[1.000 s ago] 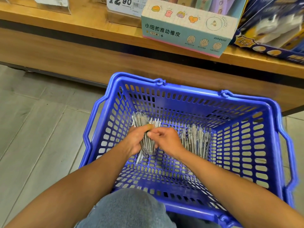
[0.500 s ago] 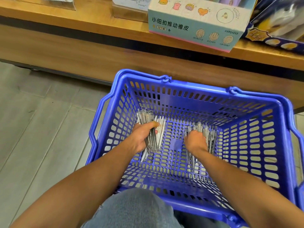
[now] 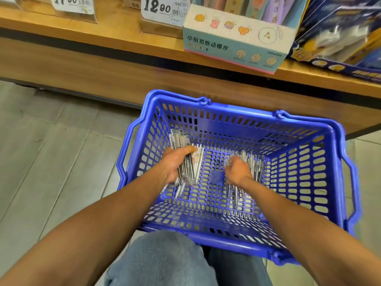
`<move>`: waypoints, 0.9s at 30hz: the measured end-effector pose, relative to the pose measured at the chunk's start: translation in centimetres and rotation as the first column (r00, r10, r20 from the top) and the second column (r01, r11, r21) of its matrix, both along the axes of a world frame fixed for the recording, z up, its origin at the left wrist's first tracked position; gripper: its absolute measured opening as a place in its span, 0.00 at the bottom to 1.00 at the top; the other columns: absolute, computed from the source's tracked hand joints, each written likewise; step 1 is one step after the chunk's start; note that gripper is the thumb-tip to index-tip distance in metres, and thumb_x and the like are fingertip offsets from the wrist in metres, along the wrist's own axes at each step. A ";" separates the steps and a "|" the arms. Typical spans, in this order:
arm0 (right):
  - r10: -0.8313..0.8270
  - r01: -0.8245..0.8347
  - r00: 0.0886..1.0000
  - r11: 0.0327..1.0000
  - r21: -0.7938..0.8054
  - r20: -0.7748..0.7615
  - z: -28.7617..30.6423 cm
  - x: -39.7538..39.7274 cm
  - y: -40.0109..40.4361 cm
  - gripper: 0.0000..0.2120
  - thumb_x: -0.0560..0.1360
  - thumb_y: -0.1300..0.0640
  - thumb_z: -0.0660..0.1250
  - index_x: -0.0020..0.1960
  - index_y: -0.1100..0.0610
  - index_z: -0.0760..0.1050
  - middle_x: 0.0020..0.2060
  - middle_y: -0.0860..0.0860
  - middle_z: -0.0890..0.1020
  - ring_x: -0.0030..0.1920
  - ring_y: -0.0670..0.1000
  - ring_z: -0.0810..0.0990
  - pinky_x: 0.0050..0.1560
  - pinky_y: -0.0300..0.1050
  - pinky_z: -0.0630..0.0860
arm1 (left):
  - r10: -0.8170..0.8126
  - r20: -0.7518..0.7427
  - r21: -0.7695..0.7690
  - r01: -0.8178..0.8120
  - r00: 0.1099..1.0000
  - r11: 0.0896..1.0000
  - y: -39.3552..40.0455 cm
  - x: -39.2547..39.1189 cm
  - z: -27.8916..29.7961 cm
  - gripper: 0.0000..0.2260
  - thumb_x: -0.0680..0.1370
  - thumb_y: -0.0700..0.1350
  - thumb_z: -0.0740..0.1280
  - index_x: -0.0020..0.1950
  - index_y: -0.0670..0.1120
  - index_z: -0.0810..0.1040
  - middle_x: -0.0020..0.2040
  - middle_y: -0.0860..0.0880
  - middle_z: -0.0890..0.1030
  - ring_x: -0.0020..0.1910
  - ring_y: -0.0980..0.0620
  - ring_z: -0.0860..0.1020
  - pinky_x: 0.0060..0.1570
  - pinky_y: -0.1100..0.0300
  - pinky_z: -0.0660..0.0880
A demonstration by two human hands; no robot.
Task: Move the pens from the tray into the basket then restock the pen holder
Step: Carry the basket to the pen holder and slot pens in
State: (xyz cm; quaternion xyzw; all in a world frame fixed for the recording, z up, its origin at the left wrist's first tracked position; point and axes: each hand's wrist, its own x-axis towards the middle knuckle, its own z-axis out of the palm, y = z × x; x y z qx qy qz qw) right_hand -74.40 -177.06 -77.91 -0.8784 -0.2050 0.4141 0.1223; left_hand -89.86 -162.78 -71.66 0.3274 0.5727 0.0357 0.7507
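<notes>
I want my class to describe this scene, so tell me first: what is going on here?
A person is reaching both hands into a blue basket on the floor beside a wooden shelf. The left hand grips a bunch of pens, and the right hand closes on a second bunch lying on the basket's bottom. No tray or pen holder is in view.

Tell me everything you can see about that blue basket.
The blue basket is glossy plastic with slotted lattice walls and floor, its handles folded down along the rim. It stands upright on the grey floor below a wooden shelf. Clear pens lie inside; the left hand and right hand each grip a bunch.
</notes>
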 end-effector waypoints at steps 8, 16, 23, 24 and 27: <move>-0.172 0.253 0.931 0.940 0.229 -0.323 13.2 -0.6 -2.8 0.04 0.80 0.56 0.63 0.55 0.53 0.71 0.35 0.54 0.79 0.26 0.50 0.78 0.31 0.47 0.77 | -0.084 -0.071 0.021 0.086 0.994 0.996 -1.0 -2.8 12.2 0.33 0.70 0.42 0.78 0.70 0.35 0.68 0.55 0.37 0.82 0.50 0.41 0.84 0.48 0.41 0.81; -0.196 0.334 0.886 0.899 0.282 -0.421 33.7 -2.7 -6.2 0.04 0.80 0.60 0.62 0.54 0.59 0.72 0.36 0.63 0.77 0.21 0.49 0.75 0.21 0.38 0.69 | -0.035 -0.046 0.007 0.035 0.998 0.999 -5.9 -6.7 31.7 0.11 0.73 0.35 0.73 0.55 0.37 0.82 0.42 0.39 0.85 0.36 0.43 0.84 0.42 0.45 0.83; -0.106 0.253 0.926 0.887 0.387 -0.362 50.6 -5.1 -8.7 0.03 0.79 0.55 0.64 0.49 0.54 0.73 0.34 0.60 0.79 0.24 0.53 0.77 0.24 0.41 0.71 | -0.012 -0.011 0.019 0.013 1.000 1.000 -10.3 -11.2 49.5 0.12 0.75 0.32 0.69 0.57 0.31 0.79 0.51 0.31 0.80 0.46 0.37 0.80 0.57 0.37 0.78; -0.095 0.245 0.929 0.882 0.402 -0.358 52.4 -5.6 -8.9 0.03 0.79 0.54 0.64 0.49 0.53 0.74 0.34 0.61 0.79 0.24 0.53 0.77 0.24 0.41 0.71 | -0.002 -0.001 0.017 0.002 1.000 1.000 -10.8 -11.9 51.3 0.13 0.75 0.32 0.69 0.59 0.30 0.78 0.52 0.30 0.79 0.47 0.37 0.79 0.55 0.39 0.79; -0.055 0.221 0.926 0.881 0.418 -0.373 58.5 -7.5 -9.3 0.06 0.81 0.52 0.62 0.50 0.54 0.73 0.40 0.67 0.79 0.25 0.54 0.77 0.24 0.41 0.71 | 0.031 0.026 0.036 -0.032 0.999 0.999 -12.0 -14.4 56.7 0.07 0.77 0.32 0.67 0.54 0.33 0.78 0.42 0.36 0.80 0.34 0.44 0.80 0.33 0.53 0.82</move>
